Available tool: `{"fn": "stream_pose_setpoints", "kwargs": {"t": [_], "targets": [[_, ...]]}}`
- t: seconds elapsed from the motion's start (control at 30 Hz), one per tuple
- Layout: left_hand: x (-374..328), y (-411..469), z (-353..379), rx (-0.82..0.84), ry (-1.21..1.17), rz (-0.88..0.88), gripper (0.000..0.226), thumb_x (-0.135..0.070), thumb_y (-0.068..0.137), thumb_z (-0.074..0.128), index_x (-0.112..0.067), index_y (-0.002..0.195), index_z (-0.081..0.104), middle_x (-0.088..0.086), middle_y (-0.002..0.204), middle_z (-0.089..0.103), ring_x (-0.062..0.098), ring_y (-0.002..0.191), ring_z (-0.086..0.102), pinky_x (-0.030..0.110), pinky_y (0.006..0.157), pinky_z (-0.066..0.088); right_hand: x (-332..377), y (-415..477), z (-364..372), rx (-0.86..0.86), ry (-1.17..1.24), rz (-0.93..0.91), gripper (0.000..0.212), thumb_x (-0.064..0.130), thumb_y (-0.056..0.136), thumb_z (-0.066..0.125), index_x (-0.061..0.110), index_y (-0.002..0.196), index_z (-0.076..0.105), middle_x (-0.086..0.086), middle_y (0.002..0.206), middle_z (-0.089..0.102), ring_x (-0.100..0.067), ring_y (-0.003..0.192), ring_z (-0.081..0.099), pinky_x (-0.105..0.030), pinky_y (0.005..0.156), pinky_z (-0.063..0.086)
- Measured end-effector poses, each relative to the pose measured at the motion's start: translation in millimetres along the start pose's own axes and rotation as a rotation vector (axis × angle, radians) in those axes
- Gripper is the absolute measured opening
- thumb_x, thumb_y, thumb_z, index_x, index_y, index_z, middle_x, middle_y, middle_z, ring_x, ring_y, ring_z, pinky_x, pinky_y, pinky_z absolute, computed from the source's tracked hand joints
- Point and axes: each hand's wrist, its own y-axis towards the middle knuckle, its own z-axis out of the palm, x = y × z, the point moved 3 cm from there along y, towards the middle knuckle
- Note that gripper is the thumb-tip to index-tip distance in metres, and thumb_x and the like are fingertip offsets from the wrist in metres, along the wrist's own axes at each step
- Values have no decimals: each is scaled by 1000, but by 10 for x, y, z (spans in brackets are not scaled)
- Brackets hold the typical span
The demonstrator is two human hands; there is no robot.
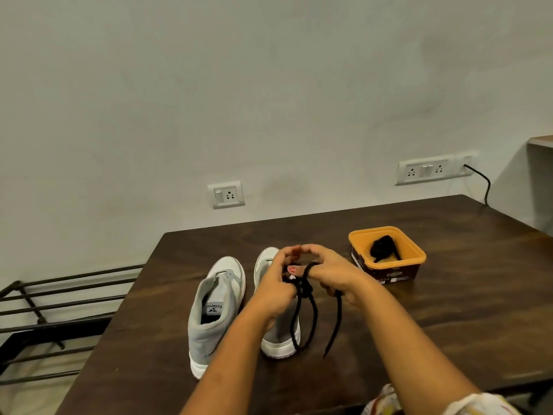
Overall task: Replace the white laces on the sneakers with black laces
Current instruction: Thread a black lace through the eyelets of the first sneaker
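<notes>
Together both hands (pixel 302 274) pinch a black lace (pixel 305 298), fingers curled

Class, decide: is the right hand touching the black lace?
Touching. The head view shows the black lace looped round a finger of the right hand.

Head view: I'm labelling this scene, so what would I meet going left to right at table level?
Metal rack → grey sneaker → second sneaker → right hand gripping the black lace → orange tub.
</notes>
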Motion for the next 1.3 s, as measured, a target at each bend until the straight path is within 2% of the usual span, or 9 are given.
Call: {"fn": "stream_pose_setpoints", "kwargs": {"t": [0.1, 0.2, 0.33, 0.5, 0.73, 0.93, 1.03, 1.17, 1.3], "targets": [[-3, 21, 35, 66, -36, 0, 74, 28, 81, 32, -27, 129, 47, -5, 121, 58, 9, 108, 60, 24, 83, 55, -71, 90, -93, -113, -186, -54, 32, 1, 83, 65, 24, 105, 61, -8, 86, 67, -14, 75, 62, -20, 58, 49], [-1, 48, 5, -59, -63, -13, 51, 20, 87, 36, -17, 117, 54, 5, 120, 62, 10, 96, 64, 10, 58, 46, -91, 116, -183, -276, -361, -74, 31, -1, 82, 57, 29, 87, 61, 5, 84, 62, -12, 81, 59, -25, 70, 50], [55, 110, -111, -271, 40, 19, 34, 10, 86, 49, -22, 92, 60, 7, 101, 68, 16, 88, 67, 23, 74, 51, -72, 141, -229, -340, -488, -60, 22, 11, 84, 63, 32, 77, 62, 7, 89, 62, -13, 85, 59, -24, 67, 44], [-8, 82, -50, -203, 431, 208, 26, -9, 85, 63, -32, 97, 60, -11, 93, 63, 7, 62, 52, 20, 63, 47, -46, 111, -128, -129, -364, -37, 16, 12, 86, 63, 20, 100, 66, 4, 97, 62, -8, 88, 56, -10, 57, 38], [-74, 57, 27, -67, 33, 43, 24, -3, 93, 54, -18, 112, 54, 3, 88, 65, 14, 70, 61, 25, 63, 50, 63, 103, -125, -256, -381, -282, 18, 19, 96, 49, 21, 104, 66, 2, 98, 61, -10, 90, 56, -13, 70, 41], [-265, 0, -93, -158, -225, 176, 18, -5, 94, 51, -7, 81, 65, 3, 56, 57, 8, 47, 51, 16, 43, 41, -200, 195, -399, -375, -583, 77, 32, 44, 99, 40, 22, 95, 64, 0, 80, 57, -22, 77, 56, -30, 61, 41], [-266, -32, -104, 3, -70, 73, 26, -18, 96, 49, -10, 79, 68, 1, 49, 55, 6, 34, 36, 14, 35, 26, -323, 170, -518, -399, -558, 266, 40, 50, 98, 40, 20, 93, 66, -7, 92, 64, -24, 84, 60, -33, 71, 48], [-120, -32, 28, 28, 342, 71, 23, -10, 92, 57, -16, 114, 62, -11, 53, 62, 0, 41, 52, 14, 44, 39, -238, 160, -369, -216, -194, 43, 13, 15, 95, 56, 18, 91, 68, -1, 82, 66, -15, 75, 60, -25, 63, 49], [-31, 36, 29, -148, 547, 180, 57, -19, 87, 58, -47, 132, 38, -13, 87, 69, 8, 81, 65, 28, 72, 54, -28, 54, -168, 34, 130, -102, 45, -15, 88, 39, 11, 114, 66, -8, 95, 67, -15, 87, 63, -26, 74, 53]]}}
